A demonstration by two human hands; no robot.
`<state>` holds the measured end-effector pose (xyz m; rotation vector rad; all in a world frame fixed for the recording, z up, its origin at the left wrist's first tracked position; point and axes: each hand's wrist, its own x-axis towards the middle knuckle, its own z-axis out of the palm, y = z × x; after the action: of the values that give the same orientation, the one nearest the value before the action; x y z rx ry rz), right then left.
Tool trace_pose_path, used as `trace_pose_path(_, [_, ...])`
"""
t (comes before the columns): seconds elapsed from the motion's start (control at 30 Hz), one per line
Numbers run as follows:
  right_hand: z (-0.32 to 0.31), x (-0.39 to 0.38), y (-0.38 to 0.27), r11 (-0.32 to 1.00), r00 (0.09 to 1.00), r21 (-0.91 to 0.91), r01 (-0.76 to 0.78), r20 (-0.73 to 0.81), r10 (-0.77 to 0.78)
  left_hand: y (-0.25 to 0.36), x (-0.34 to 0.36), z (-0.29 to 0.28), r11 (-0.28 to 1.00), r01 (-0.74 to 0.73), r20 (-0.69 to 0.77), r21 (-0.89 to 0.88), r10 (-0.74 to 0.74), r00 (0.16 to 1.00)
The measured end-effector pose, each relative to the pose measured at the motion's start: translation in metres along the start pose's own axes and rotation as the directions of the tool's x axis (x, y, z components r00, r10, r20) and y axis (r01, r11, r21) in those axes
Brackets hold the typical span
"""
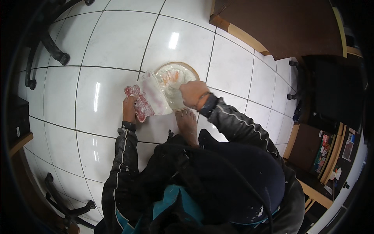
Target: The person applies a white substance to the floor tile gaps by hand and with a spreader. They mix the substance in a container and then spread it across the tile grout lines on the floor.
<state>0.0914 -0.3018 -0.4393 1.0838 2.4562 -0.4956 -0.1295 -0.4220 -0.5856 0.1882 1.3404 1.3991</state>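
A round tub [197, 75] with a tan rim stands on the tiled floor, its inside coated with whitish, wet-looking stuff and an orange patch. Over its right side is my right hand [193, 93], closed in a fist; whatever it may grip is hidden. My left hand [129, 107] pinches a crumpled, red-and-white plastic bag [143, 106] to the left of the tub. A flat, pale, pink-tinged sheet [154, 93] reaches from the bag to the tub's left rim; I cannot tell whether it is part of the bag.
My bare foot [187, 126] is close to the tub's near edge. Wheeled chair bases stand at the upper left [54, 50] and lower left [72, 210]. A dark brown wooden desk [272, 23] fills the upper right. Shelves with small items [325, 152] are on the right.
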Motion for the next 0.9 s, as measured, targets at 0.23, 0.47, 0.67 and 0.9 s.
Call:
trace_pose_path(0.23, [0.023,0.007,0.001,0.991,0.99,-0.031,-0.129,-0.062,0.127,0.011,-0.004,0.014,0.995,0.073,0.119,0.067,-0.08,0.99])
trace_pose_path(0.47, [-0.025,-0.039,0.029,0.945,0.986,0.327,0.017,-0.163,0.039,0.036,-0.013,0.04,0.933,-0.116,0.266,0.342,0.022,0.964])
trace_pose_path(0.67, [0.009,-0.087,0.03,0.845,0.953,0.523,0.109,-0.298,0.061,0.046,-0.027,0.077,0.926,-0.194,0.314,0.324,0.088,0.945])
trace_pose_path(0.9, [0.028,-0.099,0.017,0.767,0.957,0.635,0.09,-0.269,0.111,0.045,-0.048,0.097,0.801,-0.387,0.27,0.457,0.29,0.918])
